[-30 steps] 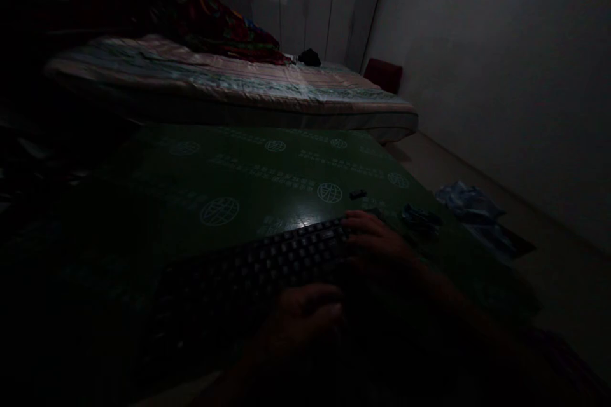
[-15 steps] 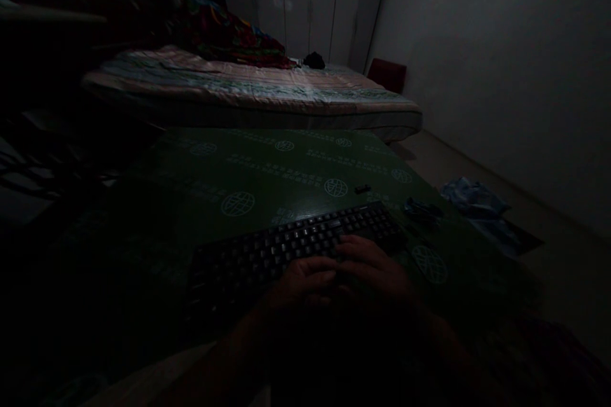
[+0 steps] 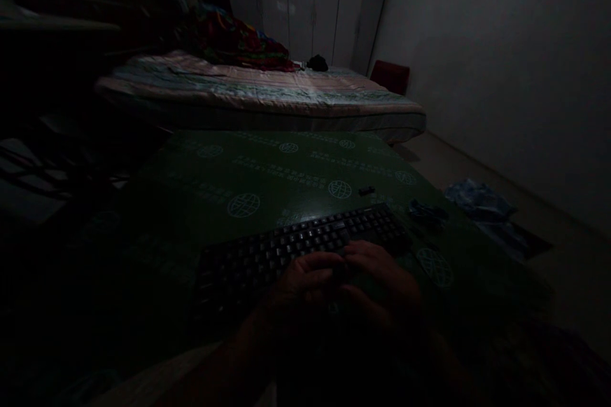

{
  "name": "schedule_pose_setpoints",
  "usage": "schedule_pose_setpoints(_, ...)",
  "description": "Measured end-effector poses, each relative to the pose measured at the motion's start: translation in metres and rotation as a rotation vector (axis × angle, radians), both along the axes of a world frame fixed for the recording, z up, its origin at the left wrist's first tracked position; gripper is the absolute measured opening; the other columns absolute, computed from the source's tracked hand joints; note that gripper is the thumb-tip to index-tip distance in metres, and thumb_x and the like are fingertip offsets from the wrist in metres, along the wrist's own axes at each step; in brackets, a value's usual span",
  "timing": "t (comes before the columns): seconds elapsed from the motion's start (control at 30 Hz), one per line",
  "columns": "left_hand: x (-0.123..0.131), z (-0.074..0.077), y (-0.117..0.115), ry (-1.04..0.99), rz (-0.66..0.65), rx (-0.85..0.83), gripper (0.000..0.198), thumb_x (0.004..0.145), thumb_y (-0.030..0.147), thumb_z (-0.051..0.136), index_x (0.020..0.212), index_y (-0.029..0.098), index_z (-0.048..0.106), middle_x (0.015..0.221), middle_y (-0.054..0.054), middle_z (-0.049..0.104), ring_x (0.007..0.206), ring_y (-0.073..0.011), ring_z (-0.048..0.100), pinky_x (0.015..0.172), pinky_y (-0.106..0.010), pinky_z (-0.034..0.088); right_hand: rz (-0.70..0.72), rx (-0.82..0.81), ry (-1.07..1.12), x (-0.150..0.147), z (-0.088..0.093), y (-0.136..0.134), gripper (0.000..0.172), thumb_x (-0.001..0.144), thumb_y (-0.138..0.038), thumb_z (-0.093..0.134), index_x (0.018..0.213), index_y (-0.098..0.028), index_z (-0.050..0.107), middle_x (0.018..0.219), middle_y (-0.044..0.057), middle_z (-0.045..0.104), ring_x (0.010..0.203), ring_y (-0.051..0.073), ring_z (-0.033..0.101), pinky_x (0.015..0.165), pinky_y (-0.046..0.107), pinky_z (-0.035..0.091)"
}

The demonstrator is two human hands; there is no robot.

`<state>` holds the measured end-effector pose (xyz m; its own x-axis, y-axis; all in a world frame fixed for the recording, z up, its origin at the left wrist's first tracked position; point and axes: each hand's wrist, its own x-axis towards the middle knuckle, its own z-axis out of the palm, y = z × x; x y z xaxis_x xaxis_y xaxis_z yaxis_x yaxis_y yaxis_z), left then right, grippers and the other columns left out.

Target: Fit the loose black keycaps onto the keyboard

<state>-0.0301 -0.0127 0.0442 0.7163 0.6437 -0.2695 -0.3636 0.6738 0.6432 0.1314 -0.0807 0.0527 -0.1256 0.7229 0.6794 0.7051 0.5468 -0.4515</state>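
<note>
1 long black keyboard [image 3: 300, 238], flat, keys up, at a slant on the printed green tabletop [image 3: 277, 187]

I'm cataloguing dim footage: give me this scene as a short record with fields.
Light: very dim
Surface: green table with printed globes
On it: black keyboard, small dark object beyond it
Left hand: by the keyboard's near edge; anything held unclear
Right hand: close beside the left; grip unclear
Behind: bed with red patterned cloth
Floor, right: bluish cloth
</note>
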Motion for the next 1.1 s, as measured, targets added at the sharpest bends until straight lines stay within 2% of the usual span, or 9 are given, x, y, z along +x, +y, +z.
schedule_pose_setpoints(0.23, 0.000, -0.004, 0.000, 0.011, 0.025, 0.031, 0.025, 0.057, 0.017, 0.081, 0.081, 0.013, 0.073, 0.082, -0.005, 0.072, 0.074, -0.0155, 0.065, 0.068, -0.023, 0.050, -0.004, 0.012, 0.087, -0.008, -0.003, 0.000, 0.033, 0.080, -0.021, 0.062, 0.113, -0.023, 0.058, 0.106, 0.009, 0.066, 0.101, 0.023, 0.062, 0.085, 0.037, 0.054)
schedule_pose_setpoints(0.47, 0.002, -0.001, 0.001, 0.043, 0.009, 0.068, 0.024, 0.056, 0.019, 0.081, 0.078, 0.014, 0.073, 0.074, -0.003, 0.070, 0.067, -0.0126, 0.062, 0.068, -0.023, 0.047, 0.059, -0.065, 0.131, -0.008, -0.003, -0.001, 0.039, 0.080, -0.019, 0.061, 0.118, -0.026, 0.056, 0.109, 0.007, 0.065, 0.104, 0.022, 0.060, 0.087, 0.037, 0.053)
schedule_pose_setpoints(0.67, 0.003, -0.003, 0.000, 0.058, -0.019, 0.085, 0.028, 0.055, 0.021, 0.081, 0.080, 0.013, 0.071, 0.078, -0.004, 0.070, 0.068, -0.0142, 0.063, 0.067, -0.024, 0.048, 0.064, -0.082, 0.164, -0.008, 0.002, -0.001, 0.028, 0.081, -0.020, 0.060, 0.109, -0.024, 0.061, 0.103, 0.008, 0.065, 0.100, 0.021, 0.060, 0.082, 0.034, 0.054)
schedule_pose_setpoints(0.77, 0.003, -0.005, 0.000, 0.063, -0.033, 0.058, 0.034, 0.054, 0.022, 0.083, 0.084, 0.015, 0.070, 0.077, -0.003, 0.070, 0.064, -0.0137, 0.064, 0.063, -0.023, 0.048, 0.055, -0.033, 0.117, -0.006, 0.003, 0.000, 0.020, 0.083, -0.022, 0.057, 0.102, -0.023, 0.063, 0.100, 0.009, 0.064, 0.097, 0.020, 0.061, 0.080, 0.033, 0.055)
schedule_pose_setpoints(0.9, 0.003, -0.010, 0.001, 0.126, -0.063, 0.058, 0.037, 0.053, 0.022, 0.084, 0.086, 0.015, 0.069, 0.077, -0.003, 0.070, 0.066, -0.0150, 0.065, 0.063, -0.024, 0.048, -0.009, 0.028, -0.049, -0.001, -0.004, -0.001, 0.017, 0.085, -0.027, 0.054, 0.099, -0.024, 0.065, 0.098, 0.009, 0.064, 0.096, 0.022, 0.061, 0.079, 0.036, 0.055)
schedule_pose_setpoints(1.1, 0.006, -0.019, 0.000, 0.252, -0.230, 0.126, 0.042, 0.051, 0.027, 0.085, 0.087, 0.013, 0.067, 0.075, -0.004, 0.070, 0.067, -0.0173, 0.066, 0.065, -0.027, 0.049, -0.016, 0.035, -0.160, 0.016, -0.028, -0.012, 0.018, 0.084, -0.028, 0.056, 0.100, -0.024, 0.064, 0.109, 0.011, 0.064, 0.109, 0.024, 0.057, 0.087, 0.041, 0.053)
